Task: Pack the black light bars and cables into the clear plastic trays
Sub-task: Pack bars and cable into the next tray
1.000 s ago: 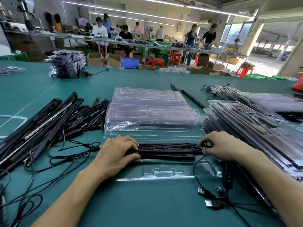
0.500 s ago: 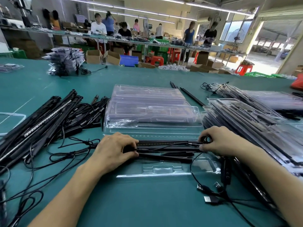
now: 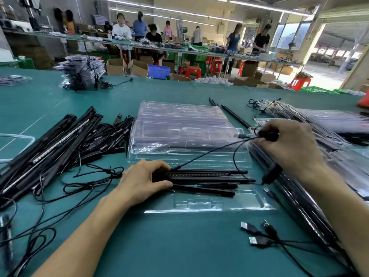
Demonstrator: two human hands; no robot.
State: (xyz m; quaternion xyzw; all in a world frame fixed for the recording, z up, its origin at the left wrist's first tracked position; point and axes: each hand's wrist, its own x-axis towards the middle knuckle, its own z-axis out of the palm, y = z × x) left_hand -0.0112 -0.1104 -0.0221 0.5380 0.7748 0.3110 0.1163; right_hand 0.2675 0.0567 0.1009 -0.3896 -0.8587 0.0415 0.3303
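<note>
Since the earlier frame the right hand (image 3: 289, 148) has lifted off the bars (image 3: 203, 177) and now sits above the right end of the tray (image 3: 203, 204). Its fingers pinch a cable (image 3: 209, 154) that runs down to the bars. Noted: the left hand (image 3: 141, 180) grips the bars' left end, and the bars lie across the tray. A tray stack (image 3: 179, 124) stands behind the tray, loose bars (image 3: 50, 144) lie to its left, and USB plugs (image 3: 255, 234) lie in front.

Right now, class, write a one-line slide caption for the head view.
Left hand grips black light bars on a clear tray; right hand holds a cable raised.
</note>
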